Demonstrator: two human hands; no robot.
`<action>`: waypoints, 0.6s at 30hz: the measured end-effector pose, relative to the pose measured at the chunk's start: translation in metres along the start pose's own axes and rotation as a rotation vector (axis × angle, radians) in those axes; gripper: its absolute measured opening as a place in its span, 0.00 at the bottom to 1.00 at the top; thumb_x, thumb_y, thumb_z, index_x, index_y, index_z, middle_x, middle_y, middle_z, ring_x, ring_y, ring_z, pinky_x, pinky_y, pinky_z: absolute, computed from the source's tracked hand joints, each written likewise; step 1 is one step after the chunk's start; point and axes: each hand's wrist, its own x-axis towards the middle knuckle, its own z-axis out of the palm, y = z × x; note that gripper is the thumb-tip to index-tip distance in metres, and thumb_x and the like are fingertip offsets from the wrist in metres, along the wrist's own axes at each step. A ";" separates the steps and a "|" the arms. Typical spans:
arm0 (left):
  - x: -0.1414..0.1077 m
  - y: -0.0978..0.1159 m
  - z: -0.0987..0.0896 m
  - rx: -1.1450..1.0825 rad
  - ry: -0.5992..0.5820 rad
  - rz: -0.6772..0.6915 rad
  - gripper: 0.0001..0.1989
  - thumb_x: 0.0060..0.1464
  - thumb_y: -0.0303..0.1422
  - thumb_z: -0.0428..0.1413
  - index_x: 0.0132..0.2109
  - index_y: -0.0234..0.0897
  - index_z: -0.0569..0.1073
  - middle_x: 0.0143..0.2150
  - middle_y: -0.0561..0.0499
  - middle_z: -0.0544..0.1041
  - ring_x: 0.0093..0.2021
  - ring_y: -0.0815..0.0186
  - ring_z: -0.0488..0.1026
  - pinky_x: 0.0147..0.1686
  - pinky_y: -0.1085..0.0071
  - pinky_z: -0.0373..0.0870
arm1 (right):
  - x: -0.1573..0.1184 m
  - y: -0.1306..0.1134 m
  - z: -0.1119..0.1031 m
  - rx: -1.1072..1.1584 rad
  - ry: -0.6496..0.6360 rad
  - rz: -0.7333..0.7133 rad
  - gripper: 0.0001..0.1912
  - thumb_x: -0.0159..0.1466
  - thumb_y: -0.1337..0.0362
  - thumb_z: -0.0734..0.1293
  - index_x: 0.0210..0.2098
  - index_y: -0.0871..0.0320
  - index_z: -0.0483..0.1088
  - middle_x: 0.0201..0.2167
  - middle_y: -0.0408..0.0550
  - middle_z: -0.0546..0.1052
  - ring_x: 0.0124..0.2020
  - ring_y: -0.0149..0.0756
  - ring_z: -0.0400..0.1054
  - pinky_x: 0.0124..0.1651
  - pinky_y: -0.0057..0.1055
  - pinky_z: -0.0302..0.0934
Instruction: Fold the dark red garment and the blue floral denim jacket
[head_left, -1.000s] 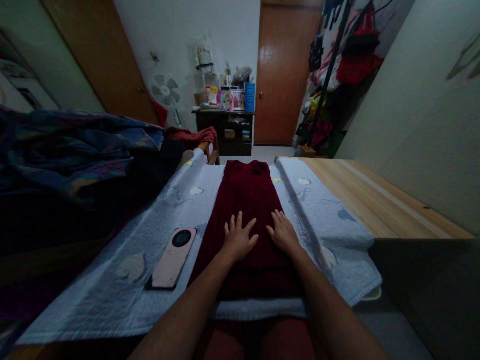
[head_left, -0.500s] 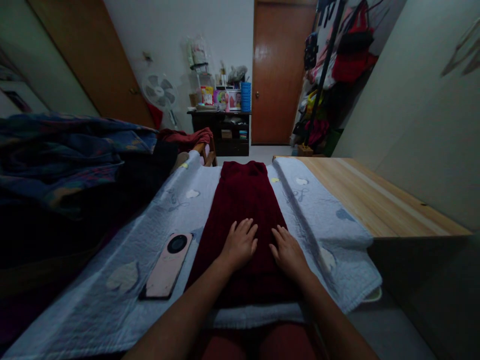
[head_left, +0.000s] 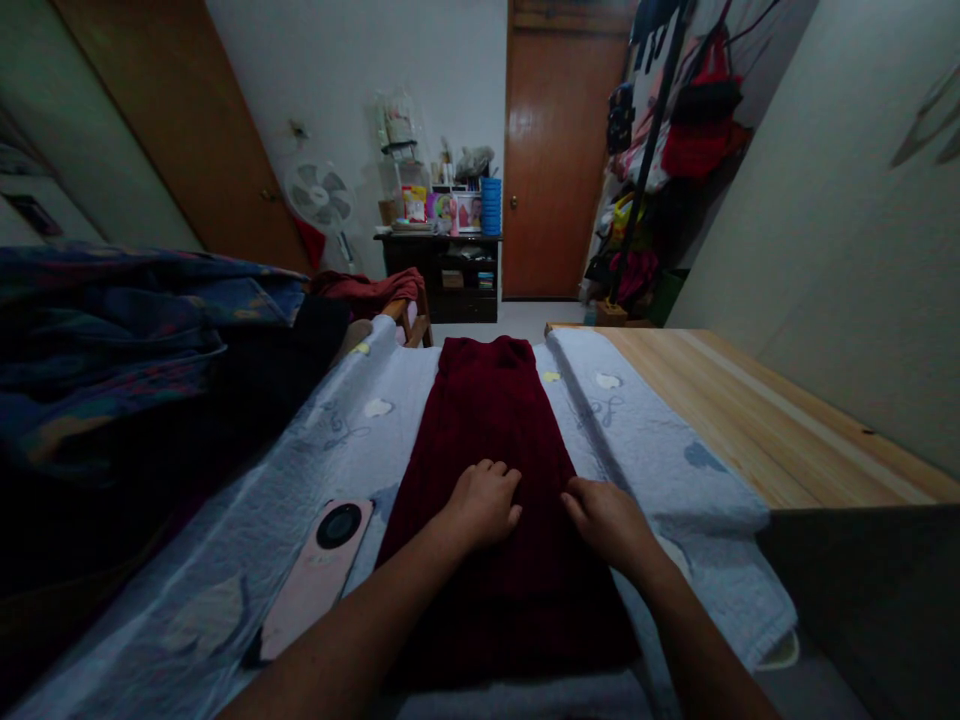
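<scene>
A dark red garment, folded into a long strip, lies flat on a pale blue quilted cover. My left hand rests on the middle of the garment, its fingers bent downward and the thumb apart from them. At the garment's right edge, my right hand has its thumb and fingers closed together on the fabric. What kind of garment it is, I cannot tell. A pink phone with a round black camera ring lies face down to the left, partly behind my left forearm.
Dark and patterned clothes are heaped at the left. A wooden board borders the cover on the right. Farther back stand a white fan, a black cabinet and a brown door. Bags hang at the right.
Both hands, flat with fingers stretched before, now have bent fingers. My right hand has shifted right and closed on the garment's edge. The view has tilted slightly upward.
</scene>
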 end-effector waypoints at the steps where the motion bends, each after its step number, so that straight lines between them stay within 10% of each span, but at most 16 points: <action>1: 0.008 -0.001 -0.007 -0.003 -0.034 -0.015 0.17 0.55 0.39 0.55 0.51 0.39 0.73 0.47 0.43 0.78 0.49 0.53 0.74 0.49 0.59 0.70 | 0.015 0.001 0.001 0.030 0.044 -0.007 0.12 0.67 0.62 0.58 0.37 0.55 0.73 0.35 0.52 0.80 0.39 0.41 0.75 0.44 0.33 0.65; 6: 0.062 -0.012 -0.021 -0.002 0.054 -0.141 0.16 0.62 0.35 0.46 0.50 0.39 0.73 0.45 0.43 0.79 0.45 0.56 0.76 0.46 0.59 0.71 | 0.083 0.008 0.037 0.123 0.274 -0.055 0.26 0.65 0.64 0.59 0.62 0.67 0.61 0.65 0.62 0.62 0.66 0.44 0.55 0.66 0.39 0.52; 10: 0.097 -0.027 0.000 0.026 0.321 -0.238 0.22 0.62 0.33 0.46 0.62 0.36 0.66 0.65 0.40 0.65 0.66 0.53 0.59 0.63 0.53 0.55 | 0.100 0.016 0.072 0.087 0.189 -0.058 0.29 0.67 0.61 0.58 0.64 0.69 0.58 0.66 0.62 0.59 0.68 0.45 0.50 0.69 0.43 0.47; 18: 0.104 -0.046 0.054 0.028 0.335 -0.244 0.27 0.61 0.45 0.49 0.65 0.47 0.62 0.72 0.45 0.53 0.72 0.51 0.43 0.65 0.42 0.44 | 0.116 0.025 0.074 0.039 0.105 -0.046 0.32 0.69 0.53 0.55 0.65 0.68 0.58 0.67 0.61 0.58 0.69 0.46 0.49 0.68 0.43 0.47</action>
